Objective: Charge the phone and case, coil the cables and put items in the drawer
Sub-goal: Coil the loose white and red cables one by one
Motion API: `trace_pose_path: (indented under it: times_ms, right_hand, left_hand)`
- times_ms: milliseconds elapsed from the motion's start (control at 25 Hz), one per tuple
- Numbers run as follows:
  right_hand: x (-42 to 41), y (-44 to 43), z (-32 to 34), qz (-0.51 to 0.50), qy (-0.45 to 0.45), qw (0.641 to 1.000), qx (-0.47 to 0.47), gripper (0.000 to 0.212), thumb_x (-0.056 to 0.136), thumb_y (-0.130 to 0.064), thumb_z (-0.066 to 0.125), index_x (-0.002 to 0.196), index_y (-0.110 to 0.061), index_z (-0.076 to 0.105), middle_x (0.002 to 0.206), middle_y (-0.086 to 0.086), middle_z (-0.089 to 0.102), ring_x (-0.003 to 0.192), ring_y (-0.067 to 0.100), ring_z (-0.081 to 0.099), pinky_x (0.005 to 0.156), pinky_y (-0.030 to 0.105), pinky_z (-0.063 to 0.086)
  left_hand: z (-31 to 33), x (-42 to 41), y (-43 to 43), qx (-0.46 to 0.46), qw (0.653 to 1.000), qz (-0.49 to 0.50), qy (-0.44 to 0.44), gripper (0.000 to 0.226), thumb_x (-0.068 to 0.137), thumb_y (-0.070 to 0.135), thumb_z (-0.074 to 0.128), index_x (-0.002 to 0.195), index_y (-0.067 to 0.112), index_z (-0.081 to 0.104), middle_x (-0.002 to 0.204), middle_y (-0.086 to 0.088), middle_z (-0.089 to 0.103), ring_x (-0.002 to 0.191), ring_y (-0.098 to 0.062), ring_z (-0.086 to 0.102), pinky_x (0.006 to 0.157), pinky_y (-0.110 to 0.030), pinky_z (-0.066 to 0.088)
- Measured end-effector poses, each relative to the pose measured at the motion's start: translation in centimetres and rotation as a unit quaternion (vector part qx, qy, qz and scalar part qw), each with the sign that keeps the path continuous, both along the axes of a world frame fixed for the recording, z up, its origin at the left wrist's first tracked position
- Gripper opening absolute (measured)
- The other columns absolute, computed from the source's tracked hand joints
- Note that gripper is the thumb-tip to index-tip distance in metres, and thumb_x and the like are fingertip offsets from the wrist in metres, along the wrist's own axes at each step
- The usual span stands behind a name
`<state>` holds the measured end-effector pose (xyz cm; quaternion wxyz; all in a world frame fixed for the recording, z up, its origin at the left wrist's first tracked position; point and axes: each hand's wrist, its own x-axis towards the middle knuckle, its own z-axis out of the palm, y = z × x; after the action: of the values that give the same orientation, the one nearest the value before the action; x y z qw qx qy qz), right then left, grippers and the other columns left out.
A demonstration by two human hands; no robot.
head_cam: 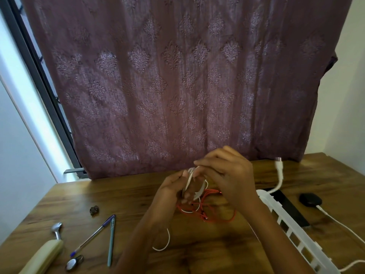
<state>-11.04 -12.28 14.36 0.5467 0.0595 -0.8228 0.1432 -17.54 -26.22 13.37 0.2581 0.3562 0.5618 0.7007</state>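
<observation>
Coiling step: white cable [190, 179] gripped in loops by left hand [169, 187] dead centre, right hand [223, 175] pinching its strand at one o'clock, loose tail at seven o'clock likely next to wind.

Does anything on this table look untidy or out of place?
Yes. The orange cable lies in a loose tangle on the table, not coiled, beneath the white cable held by the left hand and right hand. Further left sits a small dark lump; I cannot tell what it is.
</observation>
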Motion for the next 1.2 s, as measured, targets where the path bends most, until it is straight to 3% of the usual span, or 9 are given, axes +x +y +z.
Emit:
trace_pose_path:
  times_ms: [160, 320, 520, 600, 680, 760, 840, 1000, 1200]
  right_hand:
    - [-0.6, 0.1, -0.1, 0.115, -0.057, 0.981, -0.147, 0.015, 0.083, -0.022, 0.060, 0.090, -0.022, 0.074, 0.078, -0.012, 0.066, 0.078, 0.009, 0.059, 0.070, 0.022, 0.048]
    - [-0.5, -0.3, -0.5, 0.234, -0.122, 0.881, -0.392, 0.016, 0.084, 0.000, 0.061, 0.086, -0.015, 0.067, 0.074, -0.008, 0.072, 0.070, 0.008, 0.067, 0.063, 0.018, 0.052]
    - [0.0, -0.1, -2.2, 0.232, -0.174, 0.842, -0.456, 0.036, 0.081, 0.015, 0.056, 0.078, -0.019, 0.069, 0.074, -0.004, 0.074, 0.069, 0.010, 0.069, 0.061, 0.022, 0.055]
    - [0.3, -0.4, -2.6, 0.236, -0.202, 0.813, -0.493, 0.037, 0.086, 0.009, 0.051, 0.078, -0.020, 0.072, 0.076, -0.004, 0.074, 0.074, 0.011, 0.070, 0.066, 0.022, 0.055]
    - [0.4, -0.9, -2.8, 0.251, -0.219, 0.755, -0.565, 0.041, 0.090, -0.001, 0.047, 0.069, -0.021, 0.076, 0.074, -0.003, 0.074, 0.076, 0.014, 0.069, 0.072, 0.028, 0.055]
    - [0.6, -1.4, -2.7, 0.284, -0.224, 0.704, -0.611, 0.023, 0.084, -0.020, 0.057, 0.072, -0.019, 0.077, 0.077, 0.001, 0.074, 0.082, 0.018, 0.068, 0.080, 0.036, 0.052]
    - [1.1, -1.8, -2.6, 0.281, -0.235, 0.712, -0.599, 0.019, 0.076, -0.030, 0.067, 0.082, -0.013, 0.076, 0.082, 0.007, 0.074, 0.084, 0.021, 0.069, 0.080, 0.036, 0.054]
    - [1.7, -2.3, -2.4, 0.234, -0.237, 0.740, -0.584, 0.013, 0.083, -0.004, 0.062, 0.089, -0.008, 0.073, 0.077, 0.009, 0.073, 0.071, 0.017, 0.069, 0.066, 0.025, 0.057]
    - [1.8, -2.9, -2.4, 0.206, -0.237, 0.737, -0.598, 0.015, 0.084, -0.005, 0.061, 0.099, -0.008, 0.066, 0.085, 0.009, 0.074, 0.079, 0.020, 0.070, 0.071, 0.026, 0.057]
  left_hand:
    - [0.6, 0.1, 0.1, 0.062, 0.979, -0.086, -0.175, 0.038, 0.086, 0.030, 0.041, 0.072, 0.005, 0.065, 0.042, 0.007, 0.029, 0.036, -0.003, 0.023, 0.041, -0.017, 0.026]
    - [-0.2, 0.5, 0.3, 0.117, 0.953, -0.129, -0.247, 0.045, 0.092, 0.037, 0.041, 0.071, 0.005, 0.065, 0.038, 0.009, 0.030, 0.032, -0.001, 0.025, 0.037, -0.015, 0.027]
    - [0.2, 0.5, 0.2, 0.174, 0.933, -0.116, -0.294, 0.037, 0.092, 0.035, 0.041, 0.072, 0.007, 0.054, 0.037, 0.009, 0.030, 0.029, -0.001, 0.027, 0.034, -0.013, 0.027]
    - [0.4, 0.3, 0.3, 0.179, 0.935, -0.095, -0.290, 0.035, 0.092, 0.032, 0.037, 0.073, 0.007, 0.053, 0.038, 0.009, 0.029, 0.029, -0.002, 0.026, 0.034, -0.013, 0.028]
    - [0.2, 0.3, 0.5, 0.174, 0.939, -0.080, -0.285, 0.035, 0.091, 0.031, 0.037, 0.073, 0.007, 0.053, 0.039, 0.009, 0.028, 0.030, -0.002, 0.025, 0.035, -0.013, 0.028]
    - [-0.1, 0.3, 0.7, 0.167, 0.945, -0.063, -0.275, 0.036, 0.091, 0.032, 0.037, 0.072, 0.008, 0.055, 0.039, 0.009, 0.027, 0.030, -0.002, 0.024, 0.036, -0.014, 0.028]
    - [-0.3, 0.5, 0.8, 0.156, 0.952, -0.043, -0.258, 0.040, 0.093, 0.032, 0.036, 0.069, 0.009, 0.058, 0.039, 0.008, 0.027, 0.031, -0.003, 0.024, 0.038, -0.014, 0.029]
    - [-0.5, 0.7, 0.8, 0.122, 0.969, -0.017, -0.216, 0.035, 0.093, 0.032, 0.037, 0.074, 0.008, 0.054, 0.044, 0.006, 0.027, 0.036, -0.003, 0.025, 0.043, -0.017, 0.032]
    - [-0.5, 0.7, 0.4, 0.054, 0.981, 0.044, -0.179, 0.034, 0.091, 0.031, 0.044, 0.071, 0.005, 0.052, 0.042, 0.004, 0.035, 0.039, -0.007, 0.041, 0.048, -0.021, 0.044]
